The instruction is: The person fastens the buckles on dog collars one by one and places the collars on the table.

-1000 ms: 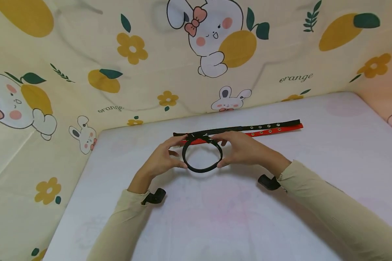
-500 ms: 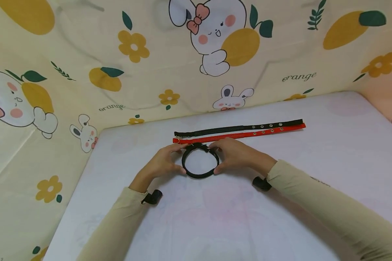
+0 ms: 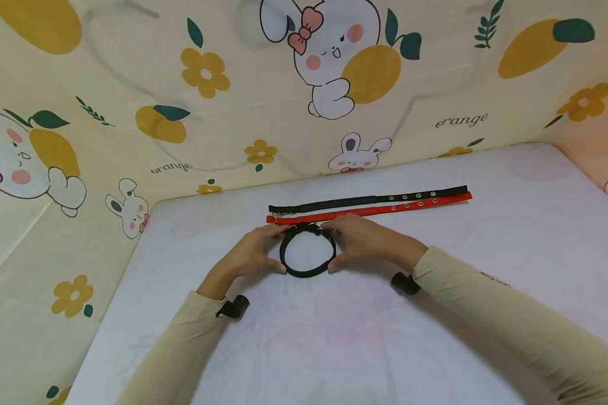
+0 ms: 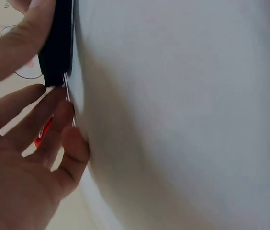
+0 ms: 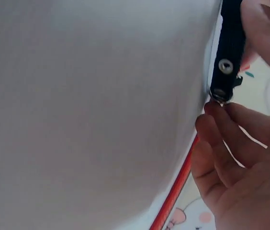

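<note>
A black collar (image 3: 307,274), closed into a ring, stands on its edge on the white table in front of the person. My left hand (image 3: 248,252) holds its left side, thumb at the near part and fingers at the far part. On the opposite side my right hand (image 3: 367,243) grips it the same way. In the right wrist view a metal eyelet shows on the collar (image 5: 228,48), close to the right thumb. The left wrist view catches only a dark piece of the collar (image 4: 62,40) beside the left thumb.
Just beyond the ring lie two straight collars side by side, one red (image 3: 354,214) and one black (image 3: 329,203), both with eyelets toward their right ends. A patterned cloth (image 3: 213,124) hangs behind the white table (image 3: 324,349).
Both hands have brought the ring-shaped collar toward the person and down to the table, uncovering the left ends of the two straight collars. In the last half second almost nothing moves.
</note>
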Tool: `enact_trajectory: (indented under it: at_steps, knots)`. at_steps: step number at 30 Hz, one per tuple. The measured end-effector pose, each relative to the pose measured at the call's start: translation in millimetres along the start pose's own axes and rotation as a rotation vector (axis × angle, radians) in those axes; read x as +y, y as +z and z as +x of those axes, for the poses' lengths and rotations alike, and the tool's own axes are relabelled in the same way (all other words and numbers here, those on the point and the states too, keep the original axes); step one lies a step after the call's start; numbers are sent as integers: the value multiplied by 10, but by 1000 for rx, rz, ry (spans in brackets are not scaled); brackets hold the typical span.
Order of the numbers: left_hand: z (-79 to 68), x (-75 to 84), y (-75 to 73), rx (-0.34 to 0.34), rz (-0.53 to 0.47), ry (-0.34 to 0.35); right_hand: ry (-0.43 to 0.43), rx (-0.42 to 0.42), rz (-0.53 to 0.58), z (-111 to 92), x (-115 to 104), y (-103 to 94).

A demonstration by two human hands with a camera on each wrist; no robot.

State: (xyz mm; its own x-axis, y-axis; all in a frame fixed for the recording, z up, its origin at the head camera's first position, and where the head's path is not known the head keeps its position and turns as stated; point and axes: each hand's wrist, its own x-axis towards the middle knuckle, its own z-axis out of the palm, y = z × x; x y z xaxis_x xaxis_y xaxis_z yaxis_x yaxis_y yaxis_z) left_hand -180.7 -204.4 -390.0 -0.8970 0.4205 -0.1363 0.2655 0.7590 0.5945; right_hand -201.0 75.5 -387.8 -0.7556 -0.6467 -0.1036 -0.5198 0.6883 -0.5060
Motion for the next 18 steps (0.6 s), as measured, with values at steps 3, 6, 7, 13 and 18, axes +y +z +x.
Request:
enact_trajectory:
  at_steps: [3,6,7,13,18]
  knots:
    - [-40,5,-40,-12,0,-4,12,20,-48,-86,44,-71]
    - [-91,29,-115,-20,5,-37,22,82,-127,-216,160,-173]
    - [-103,36,-144,-13,16,-49,24,103,-156,-261,214,-216]
    - [-109,71,-258,101,166,-113,-12,260,-348,-577,703,-566]
    - [-52,80,-219,207,483,-161,-128,476,-542,-864,1149,-763]
